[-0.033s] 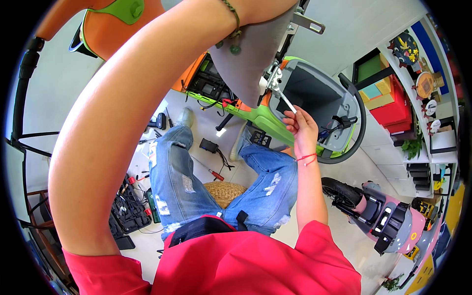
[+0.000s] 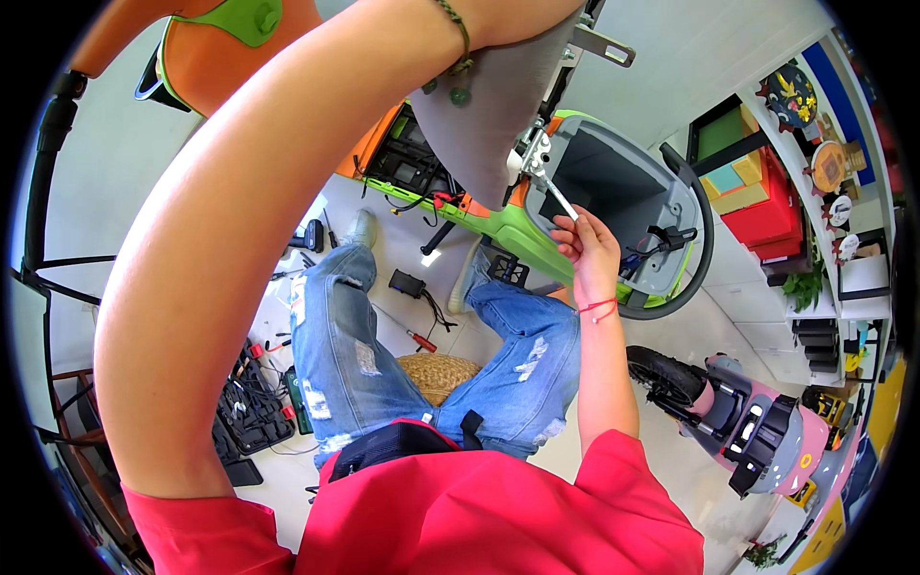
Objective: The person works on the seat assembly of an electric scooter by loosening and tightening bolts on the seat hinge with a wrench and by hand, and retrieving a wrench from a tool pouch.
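**At upper centre of the frame, a right hand (image 2: 587, 251) holds a slim silver tool (image 2: 560, 199) to a metal bracket (image 2: 534, 151)**

Slanting up and to the left, the silver tool has its far end at the bracket, a bright fitting with bolts; how the two engage is too small to tell. The right hand has its thumb and forefinger pinching the tool's near end, the other fingers loosely curled. A red cord bracelet (image 2: 598, 309) circles that wrist.

Just left of the bracket hangs a tapering grey panel (image 2: 489, 115). On the right of the bracket opens a deep grey tub (image 2: 682, 206), set in a green and orange body (image 2: 522, 230). Black parts (image 2: 412, 158) fill a compartment farther left.

Across the left half arches the left forearm (image 2: 192, 316), a green braided bracelet (image 2: 460, 65) near the top edge. The left hand runs out beyond that edge, so the state of its fingers cannot be told.

Below centre, the person's legs in torn jeans (image 2: 350, 355) straddle a woven seat (image 2: 439, 376). Between them lie a black box with wires (image 2: 408, 283) and a red-handled tool (image 2: 420, 341). At lower left sits an open tool case (image 2: 254, 412); at lower right stands a pink and grey scooter (image 2: 767, 431), below loaded shelves (image 2: 819, 302).
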A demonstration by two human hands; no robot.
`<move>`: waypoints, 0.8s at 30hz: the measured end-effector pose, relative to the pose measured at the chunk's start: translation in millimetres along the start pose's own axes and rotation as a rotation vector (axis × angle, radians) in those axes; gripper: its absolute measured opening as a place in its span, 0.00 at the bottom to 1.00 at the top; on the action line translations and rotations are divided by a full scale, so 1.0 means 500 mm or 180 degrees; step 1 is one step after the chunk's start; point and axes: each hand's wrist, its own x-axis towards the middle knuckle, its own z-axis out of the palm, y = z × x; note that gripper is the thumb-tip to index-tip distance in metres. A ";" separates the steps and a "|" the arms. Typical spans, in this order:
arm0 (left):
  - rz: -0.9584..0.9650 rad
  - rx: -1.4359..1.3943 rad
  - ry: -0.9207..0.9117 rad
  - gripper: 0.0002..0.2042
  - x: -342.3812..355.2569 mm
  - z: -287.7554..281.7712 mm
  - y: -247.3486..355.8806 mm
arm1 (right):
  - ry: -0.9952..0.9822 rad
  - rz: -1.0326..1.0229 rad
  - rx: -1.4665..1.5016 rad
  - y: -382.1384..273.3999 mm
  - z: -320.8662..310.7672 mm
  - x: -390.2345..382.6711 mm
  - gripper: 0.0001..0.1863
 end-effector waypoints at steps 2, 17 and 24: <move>0.0035 0.0052 0.0064 0.16 -0.005 -0.004 0.015 | 0.0059 0.0019 -0.0063 -0.002 0.004 0.001 0.16; 0.0030 -0.0014 -0.0098 0.18 0.005 -0.013 0.004 | -0.1467 -0.3415 -0.4328 -0.227 0.202 0.299 0.13; -0.0095 0.0053 0.0037 0.17 0.001 0.000 0.004 | -0.0465 -0.1785 -0.2897 -0.219 0.119 0.079 0.12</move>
